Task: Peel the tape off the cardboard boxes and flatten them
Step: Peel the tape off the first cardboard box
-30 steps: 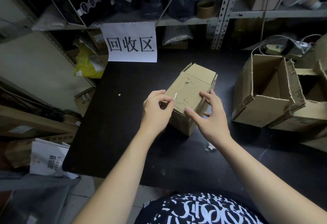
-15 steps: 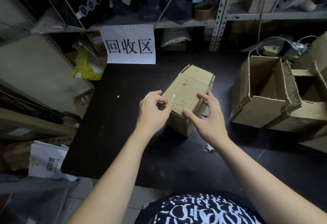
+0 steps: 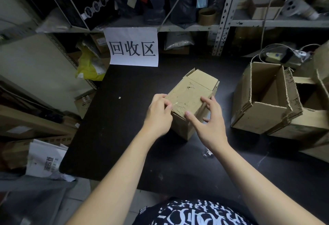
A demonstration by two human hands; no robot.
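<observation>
The left hand (image 3: 158, 116) pinches with curled fingers at the near-left top edge of the small brown cardboard box (image 3: 194, 93), seemingly on a glinting end of clear tape (image 3: 175, 103). The right hand (image 3: 210, 123), fingers spread, steadies the box's right side. The box stands mid black table (image 3: 124, 118); it is probably light and easily dented, so brace it at the corners. Larger open corrugated cartons (image 3: 263, 100) crowd the right edge.

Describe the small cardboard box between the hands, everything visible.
The small cardboard box is plain brown card, scuffed on top, flaps closed. It stands diagonally on the black table. The left hand pinches at its near-left top edge, where a glint suggests clear tape; the right hand rests spread fingers on its near-right edge.
</observation>
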